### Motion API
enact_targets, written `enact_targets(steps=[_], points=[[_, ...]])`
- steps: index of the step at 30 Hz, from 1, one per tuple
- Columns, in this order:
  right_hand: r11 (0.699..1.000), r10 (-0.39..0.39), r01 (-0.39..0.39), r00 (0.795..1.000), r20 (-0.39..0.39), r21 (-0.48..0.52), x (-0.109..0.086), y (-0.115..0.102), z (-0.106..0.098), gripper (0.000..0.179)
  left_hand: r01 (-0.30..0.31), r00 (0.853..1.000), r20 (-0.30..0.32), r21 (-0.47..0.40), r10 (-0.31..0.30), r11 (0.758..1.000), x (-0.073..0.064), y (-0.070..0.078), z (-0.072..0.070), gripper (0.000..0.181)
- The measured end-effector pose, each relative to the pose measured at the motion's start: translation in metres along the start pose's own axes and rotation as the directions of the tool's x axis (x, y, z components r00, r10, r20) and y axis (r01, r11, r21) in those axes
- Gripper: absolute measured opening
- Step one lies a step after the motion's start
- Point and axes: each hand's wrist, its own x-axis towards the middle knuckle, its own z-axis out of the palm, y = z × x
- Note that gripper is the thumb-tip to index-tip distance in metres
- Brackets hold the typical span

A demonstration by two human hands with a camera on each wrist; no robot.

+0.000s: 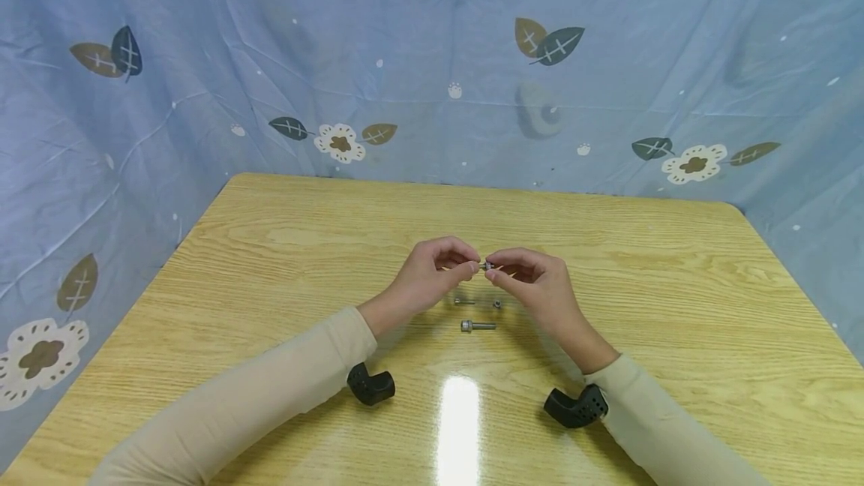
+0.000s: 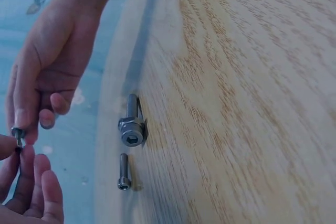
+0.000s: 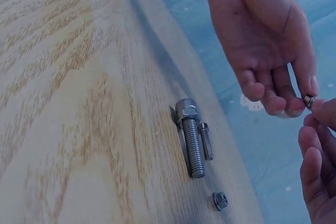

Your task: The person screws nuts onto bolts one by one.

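Note:
Above the middle of the table, my left hand [image 1: 430, 274] and right hand [image 1: 540, 282] meet at the fingertips. Between them is a small metal bolt [image 2: 19, 141] with a nut [image 1: 488, 266] at its right end. My left thumb and fingers pinch the bolt's head end [image 3: 309, 99], partly hidden by them. My right thumb and index finger pinch the nut. Below the hands lie a large socket-head bolt [image 1: 481, 326] with a nut close under its head, a small socket-head bolt [image 2: 124, 172] and a loose flange nut [image 3: 220, 201].
The wood-grain table [image 1: 304, 223] has a bright reflection near its front. Blue patterned cloth [image 1: 432, 96] hangs behind and at the sides. Black perforated wrist mounts [image 1: 371, 386] sit under both sleeves, close above the tabletop.

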Motion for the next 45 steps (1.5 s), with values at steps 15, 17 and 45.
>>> enact_targets(steps=[15, 17, 45], points=[[1.000, -0.018, 0.018, 1.000, 0.004, 0.000, -0.0002, -0.0019, 0.0006, 0.020, -0.012, 1.000, -0.014, -0.034, 0.012, 0.999, -0.0003, 0.0025, 0.0005, 0.013], [1.000, -0.018, 0.018, 1.000, 0.001, -0.003, -0.0002, -0.0020, 0.0007, 0.020, 0.003, 1.000, -0.007, -0.047, -0.003, 0.999, -0.0006, 0.0022, 0.0003, 0.013], [1.000, -0.027, 0.027, 1.000, -0.003, -0.003, -0.0002, -0.0003, 0.0025, 0.018, 0.006, 1.000, -0.003, -0.047, -0.006, 0.999, -0.0011, 0.0015, -0.0001, 0.011]])
